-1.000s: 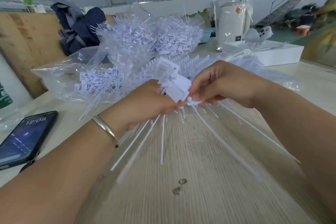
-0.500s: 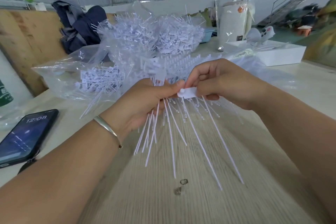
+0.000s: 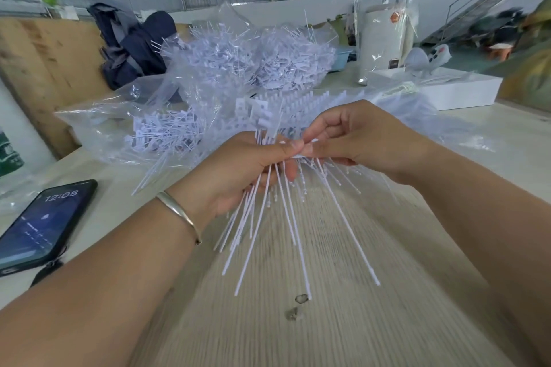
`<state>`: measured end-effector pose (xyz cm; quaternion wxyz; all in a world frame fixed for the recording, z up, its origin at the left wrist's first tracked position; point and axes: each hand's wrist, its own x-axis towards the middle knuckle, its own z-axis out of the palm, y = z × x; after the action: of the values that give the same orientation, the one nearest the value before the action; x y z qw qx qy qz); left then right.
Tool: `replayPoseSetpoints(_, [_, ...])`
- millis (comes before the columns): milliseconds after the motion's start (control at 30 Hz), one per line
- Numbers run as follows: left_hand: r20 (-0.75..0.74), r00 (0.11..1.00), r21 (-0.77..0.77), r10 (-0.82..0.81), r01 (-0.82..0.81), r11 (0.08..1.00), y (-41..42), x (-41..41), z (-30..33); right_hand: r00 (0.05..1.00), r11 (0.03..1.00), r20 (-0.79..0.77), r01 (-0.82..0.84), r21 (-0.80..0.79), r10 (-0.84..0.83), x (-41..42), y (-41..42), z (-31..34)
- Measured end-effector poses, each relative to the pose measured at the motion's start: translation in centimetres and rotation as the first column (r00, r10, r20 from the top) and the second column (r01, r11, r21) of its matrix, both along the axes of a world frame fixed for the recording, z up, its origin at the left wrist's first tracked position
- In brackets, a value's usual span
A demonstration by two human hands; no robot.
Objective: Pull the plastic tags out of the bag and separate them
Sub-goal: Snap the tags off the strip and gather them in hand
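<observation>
A: What are the hands doing rn?
B: Left hand (image 3: 238, 170) grips a fan of white plastic tags (image 3: 277, 217), stems hanging twd the wooden table (image 3: 328, 322). Right hand (image 3: 363, 140) pinches one tag head betw thumb & forefinger, touching the left thumb.

A: And the bag?
B: Clear bag (image 3: 125, 116) lies just behind the hands, w/ more tags inside. Phone (image 3: 44, 226) at far left, bracelet (image 3: 179, 214) on left wrist.
</observation>
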<state>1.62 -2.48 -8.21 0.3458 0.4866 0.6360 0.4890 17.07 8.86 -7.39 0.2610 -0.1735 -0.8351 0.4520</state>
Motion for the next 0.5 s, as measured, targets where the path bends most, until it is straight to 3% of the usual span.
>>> replayPoseSetpoints(100, [-0.017, 1.0, 0.01, 0.009, -0.009, 1.0, -0.01, -0.03, -0.06, 1.0, 0.998, 0.012, 0.007, -0.059, -0.006, 0.3, 0.32, 0.27])
replayPoseSetpoints(267, [0.087, 0.995, 0.085, 0.05, -0.057, 0.995, 0.02, 0.05, -0.01, 0.996, 0.957, -0.029, -0.089, -0.278, 0.085, 0.92, 0.9, 0.77])
replayPoseSetpoints(500, [0.072, 0.996, 0.109, -0.052, 0.044, 0.993, -0.12, -0.16, 0.28, 0.998, 0.971, -0.033, -0.057, -0.231, 0.051, 0.9, 0.96, 0.89])
